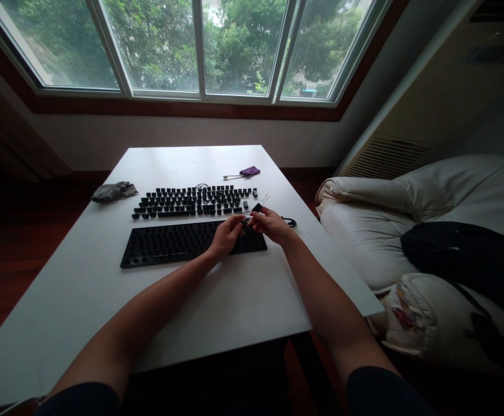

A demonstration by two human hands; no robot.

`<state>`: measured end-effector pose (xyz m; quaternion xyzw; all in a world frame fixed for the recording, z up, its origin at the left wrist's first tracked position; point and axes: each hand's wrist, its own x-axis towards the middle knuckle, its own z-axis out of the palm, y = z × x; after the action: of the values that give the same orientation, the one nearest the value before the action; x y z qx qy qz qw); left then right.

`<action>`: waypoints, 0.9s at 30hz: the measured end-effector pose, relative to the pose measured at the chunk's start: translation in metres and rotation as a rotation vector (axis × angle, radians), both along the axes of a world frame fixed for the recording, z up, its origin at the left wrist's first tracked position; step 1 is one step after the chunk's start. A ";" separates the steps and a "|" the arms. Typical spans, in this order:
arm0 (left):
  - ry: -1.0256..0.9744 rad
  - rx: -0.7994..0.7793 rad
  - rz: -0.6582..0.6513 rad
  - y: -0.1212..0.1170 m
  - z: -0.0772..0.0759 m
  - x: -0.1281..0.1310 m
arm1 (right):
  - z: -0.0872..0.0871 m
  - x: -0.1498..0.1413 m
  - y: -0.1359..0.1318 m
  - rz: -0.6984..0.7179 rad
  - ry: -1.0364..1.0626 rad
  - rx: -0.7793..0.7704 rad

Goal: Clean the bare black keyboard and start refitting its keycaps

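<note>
Four panes make up the window [199, 52], with trees [159, 49] outside. A cream sofa [351, 231] stands to the right, a dark bag [464, 248] lying on it. Next comes the white counter [217, 306], carrying a black keyboard [160, 242] near its middle. Just beyond that, black keycaps [209, 207] sit in several rows.

Both hands meet above the keyboard's right end. The right hand [273, 224] has its grip pinched on a small black piece; the left hand [228, 234] bends its fingers in close beside it, and I cannot tell whether its grip grasps anything. A grey cloth [114, 192] lies left of the rows, and a purple pouch [250, 171] beyond their right end. Near the right hand is a dark cable [291, 222]. Smallest is that black piece [256, 207], at the right fingertips, thin wires showing just past it.
</note>
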<state>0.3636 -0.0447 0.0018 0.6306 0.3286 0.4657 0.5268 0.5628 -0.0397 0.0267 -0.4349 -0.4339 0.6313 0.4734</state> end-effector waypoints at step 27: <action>0.600 0.270 0.255 0.010 0.023 -0.015 | -0.025 0.018 0.020 -0.391 -0.184 0.080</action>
<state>0.3483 -0.0351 0.0250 0.7573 0.4800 0.3610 0.2563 0.5811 -0.0194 0.0016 -0.5474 -0.4075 0.4673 0.5621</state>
